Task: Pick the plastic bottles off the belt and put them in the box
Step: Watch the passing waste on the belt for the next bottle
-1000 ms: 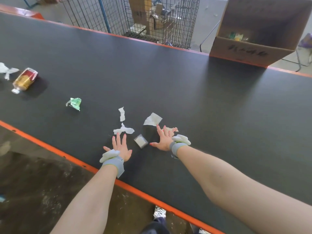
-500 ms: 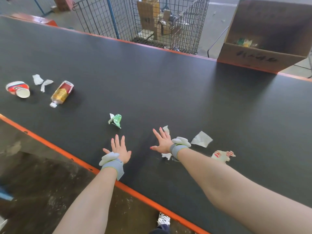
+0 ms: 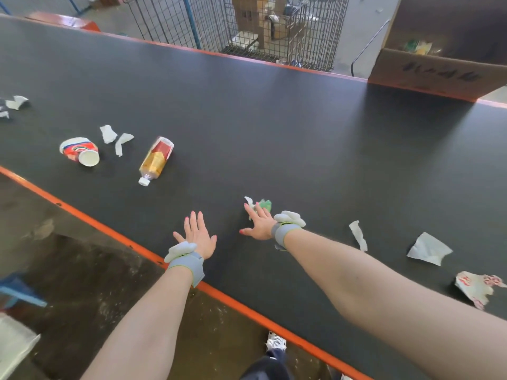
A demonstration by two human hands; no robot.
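A plastic bottle [image 3: 155,159] with a gold and red label and a white cap lies on its side on the dark belt [image 3: 274,127], up and to the left of my hands. My left hand [image 3: 198,235] is spread flat over the belt near its orange front edge and holds nothing. My right hand [image 3: 260,223] is also spread with straight fingers, just in front of a green crumpled scrap [image 3: 265,204]. The cardboard box [image 3: 428,72] stands beyond the belt's far edge at the top right, with some items inside.
A crushed paper cup [image 3: 80,153] and white paper scraps [image 3: 115,138] lie left of the bottle. More paper scraps [image 3: 428,249] and a torn red-and-white wrapper [image 3: 476,287] lie to the right. A wire cage [image 3: 247,26] stands behind the belt.
The bottle, cup and scraps have travelled rightwards along the belt toward my hands. The green scrap now lies at my right hand's fingertips. Both hands stay spread in about the same place.
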